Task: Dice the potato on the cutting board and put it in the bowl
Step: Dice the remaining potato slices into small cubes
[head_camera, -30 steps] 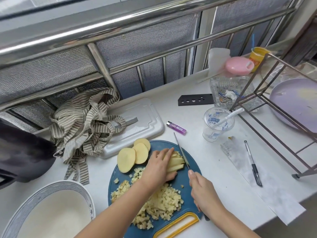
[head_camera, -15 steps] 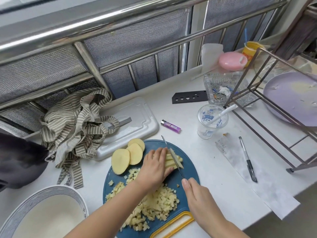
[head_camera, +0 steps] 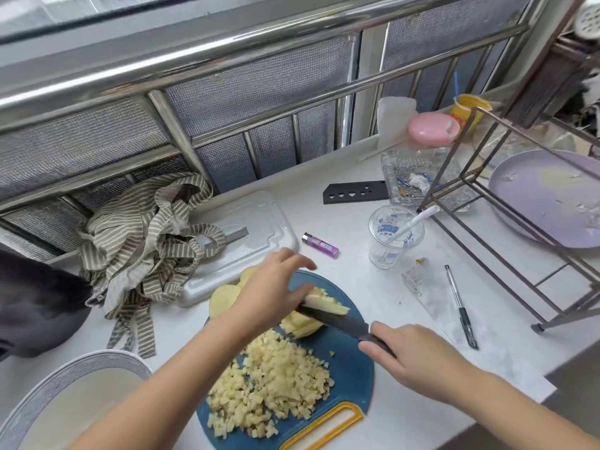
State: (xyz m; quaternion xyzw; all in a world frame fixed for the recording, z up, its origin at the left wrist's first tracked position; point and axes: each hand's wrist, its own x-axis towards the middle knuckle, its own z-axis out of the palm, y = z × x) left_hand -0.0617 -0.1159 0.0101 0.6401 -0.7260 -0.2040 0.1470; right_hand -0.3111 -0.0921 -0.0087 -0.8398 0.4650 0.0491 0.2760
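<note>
Potato dice point(head_camera: 269, 384) lie heaped on the near half of the blue cutting board point(head_camera: 354, 368), with uncut strips point(head_camera: 305, 324) at its middle and round slices point(head_camera: 224, 297) at its far left edge; a few more strips rest on the blade of the knife point(head_camera: 341, 321). The right hand point(head_camera: 412, 358) has its grip closed round the knife handle, the blade pointing left. The left hand point(head_camera: 269, 297) has a wide, loose grip, fingers stretched out and blurred, thumb against the strips on the blade. The bowl point(head_camera: 104, 360) sits at the near left, apart from the board, showing its white inside. A clear cup point(head_camera: 389, 248) holds a white stick; beyond it a clear jar point(head_camera: 418, 177) with a pink lid holds crumpled scraps. A purple plate point(head_camera: 548, 203) under the wire rack point(head_camera: 537, 326) at the right carries pale specks. The white counter point(head_camera: 373, 287) also bears a purple lighter point(head_camera: 319, 245), a pen point(head_camera: 461, 306), a black cutout strip point(head_camera: 355, 191), a grey tray point(head_camera: 259, 228) and a striped cloth point(head_camera: 146, 235); a steel railing point(head_camera: 276, 37) with mesh panels runs along the far side
</note>
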